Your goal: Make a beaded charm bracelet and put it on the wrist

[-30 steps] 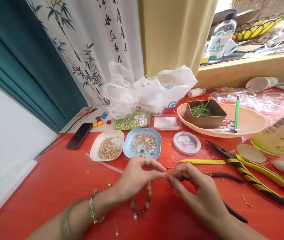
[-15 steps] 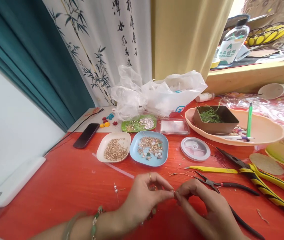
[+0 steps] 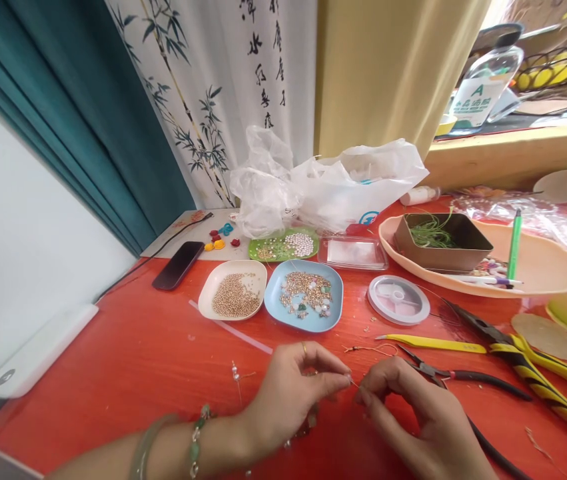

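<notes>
My left hand [image 3: 293,393] and my right hand [image 3: 413,413] meet low over the red table [image 3: 128,353], fingertips almost touching. Both pinch a fine thread or wire of a beaded bracelet [image 3: 308,423], which lies mostly hidden under the left hand. A blue dish [image 3: 304,304] of mixed gold and coloured beads sits just beyond the hands, beside a cream dish [image 3: 233,299] of small gold beads. A green tray [image 3: 283,245] with pearls stands behind them. Black-handled pliers [image 3: 463,377] lie right of my right hand.
A clear cord spool [image 3: 398,300], yellow tweezers [image 3: 428,343] and yellow-black pliers [image 3: 528,363] lie at the right. A peach tray [image 3: 553,267] holds a dark box and a green pen. A phone [image 3: 178,265], plastic bags [image 3: 333,183] and a clear lidded box [image 3: 353,252] stand behind.
The view has shifted so everything sits a little further right and lower. The hands stay together pinching the thread; the bracelet is now mostly hidden under my left hand.
</notes>
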{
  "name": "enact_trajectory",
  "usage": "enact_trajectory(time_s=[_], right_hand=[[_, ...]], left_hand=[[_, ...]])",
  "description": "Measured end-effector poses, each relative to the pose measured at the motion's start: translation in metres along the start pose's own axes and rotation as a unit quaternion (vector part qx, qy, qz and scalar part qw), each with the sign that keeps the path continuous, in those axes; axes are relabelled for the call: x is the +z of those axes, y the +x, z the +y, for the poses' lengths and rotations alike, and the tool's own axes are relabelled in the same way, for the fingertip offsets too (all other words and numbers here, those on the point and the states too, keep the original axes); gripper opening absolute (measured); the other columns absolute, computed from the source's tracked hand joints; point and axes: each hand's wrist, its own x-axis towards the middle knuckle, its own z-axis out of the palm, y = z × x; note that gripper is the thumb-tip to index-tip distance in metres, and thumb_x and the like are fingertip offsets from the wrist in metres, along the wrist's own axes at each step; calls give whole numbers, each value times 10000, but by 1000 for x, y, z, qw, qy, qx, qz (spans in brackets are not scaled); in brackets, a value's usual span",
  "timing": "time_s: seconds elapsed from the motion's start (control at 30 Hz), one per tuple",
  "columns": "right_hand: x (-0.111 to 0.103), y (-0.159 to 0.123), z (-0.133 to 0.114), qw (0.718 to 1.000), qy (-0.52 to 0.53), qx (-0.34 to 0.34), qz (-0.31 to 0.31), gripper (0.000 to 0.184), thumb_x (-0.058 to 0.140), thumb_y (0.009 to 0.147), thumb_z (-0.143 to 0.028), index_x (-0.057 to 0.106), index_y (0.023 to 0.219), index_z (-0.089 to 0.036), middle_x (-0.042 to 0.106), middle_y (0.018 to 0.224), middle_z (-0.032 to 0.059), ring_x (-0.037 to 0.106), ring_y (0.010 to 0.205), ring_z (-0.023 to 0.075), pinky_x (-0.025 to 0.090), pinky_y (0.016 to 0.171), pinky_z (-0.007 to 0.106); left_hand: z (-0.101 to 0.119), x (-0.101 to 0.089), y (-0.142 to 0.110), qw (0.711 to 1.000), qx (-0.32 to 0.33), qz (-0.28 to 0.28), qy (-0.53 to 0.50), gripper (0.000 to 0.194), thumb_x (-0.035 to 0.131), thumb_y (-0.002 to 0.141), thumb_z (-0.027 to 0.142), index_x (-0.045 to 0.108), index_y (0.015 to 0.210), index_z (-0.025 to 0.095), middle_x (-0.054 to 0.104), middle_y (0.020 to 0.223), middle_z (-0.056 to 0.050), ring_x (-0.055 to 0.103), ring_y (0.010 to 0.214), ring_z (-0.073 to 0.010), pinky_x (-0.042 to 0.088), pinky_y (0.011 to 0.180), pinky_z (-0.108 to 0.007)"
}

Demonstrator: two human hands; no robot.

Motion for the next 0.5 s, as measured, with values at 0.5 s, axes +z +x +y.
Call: enact_trajectory(time_s=[0.5], right_hand=[[2, -2, 2, 1000, -6, -5, -7, 141, 450, 772, -132, 469, 663, -219, 551, 555, -34, 532, 486, 95, 460, 468, 188]], left_hand=[[0, 2, 0, 1000, 23, -5, 9, 172, 679, 633, 297, 633, 719, 156, 557, 534, 4, 457, 470, -90, 320, 425, -204]])
